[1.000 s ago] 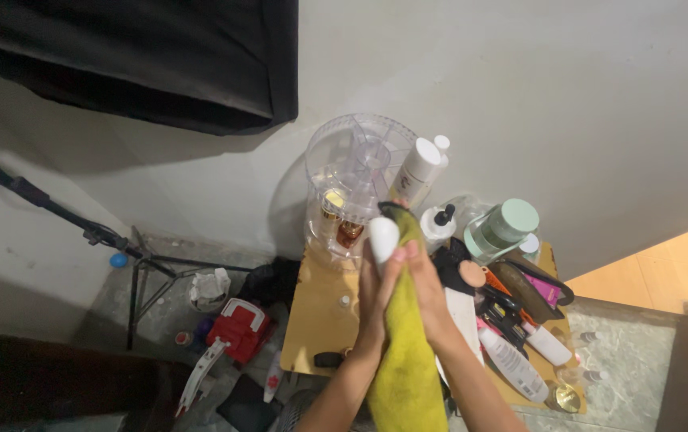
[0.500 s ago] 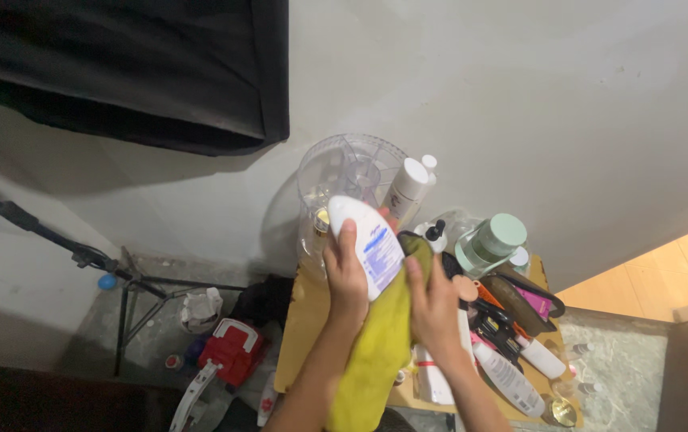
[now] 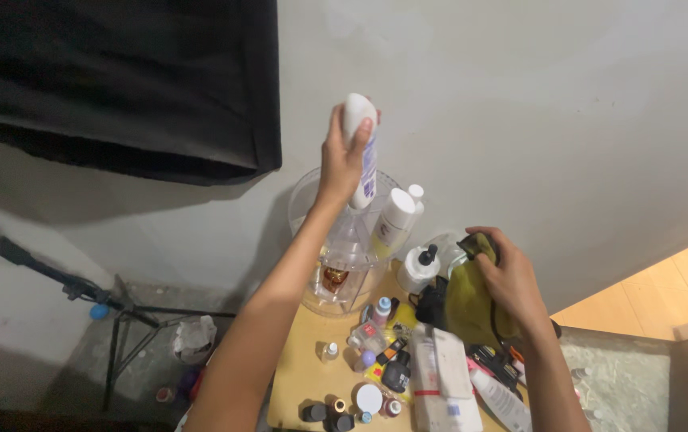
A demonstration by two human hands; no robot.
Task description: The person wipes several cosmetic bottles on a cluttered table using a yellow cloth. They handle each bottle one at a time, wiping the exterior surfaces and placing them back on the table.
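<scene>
**Bottle held high over the organizer**

The left hand [image 3: 342, 152] wraps its fingers around a white bottle [image 3: 361, 148], long axis near upright, above the clear organizer [image 3: 336, 264] against the wall. The right hand [image 3: 508, 280] grips a bunched yellow cloth [image 3: 468, 300] over the crowded small table [image 3: 300, 372], well apart.

Glossy white plastic bottle [image 3: 360, 148] — matt yellow-green cloth [image 3: 472, 300] — clear plastic organiser [image 3: 336, 256].

Left hand [image 3: 342, 156] now lifts the white bottle [image 3: 360, 148] above the clear organizer [image 3: 344, 240]; right hand [image 3: 508, 280] lowers the yellow cloth [image 3: 468, 300] beside it.
</scene>
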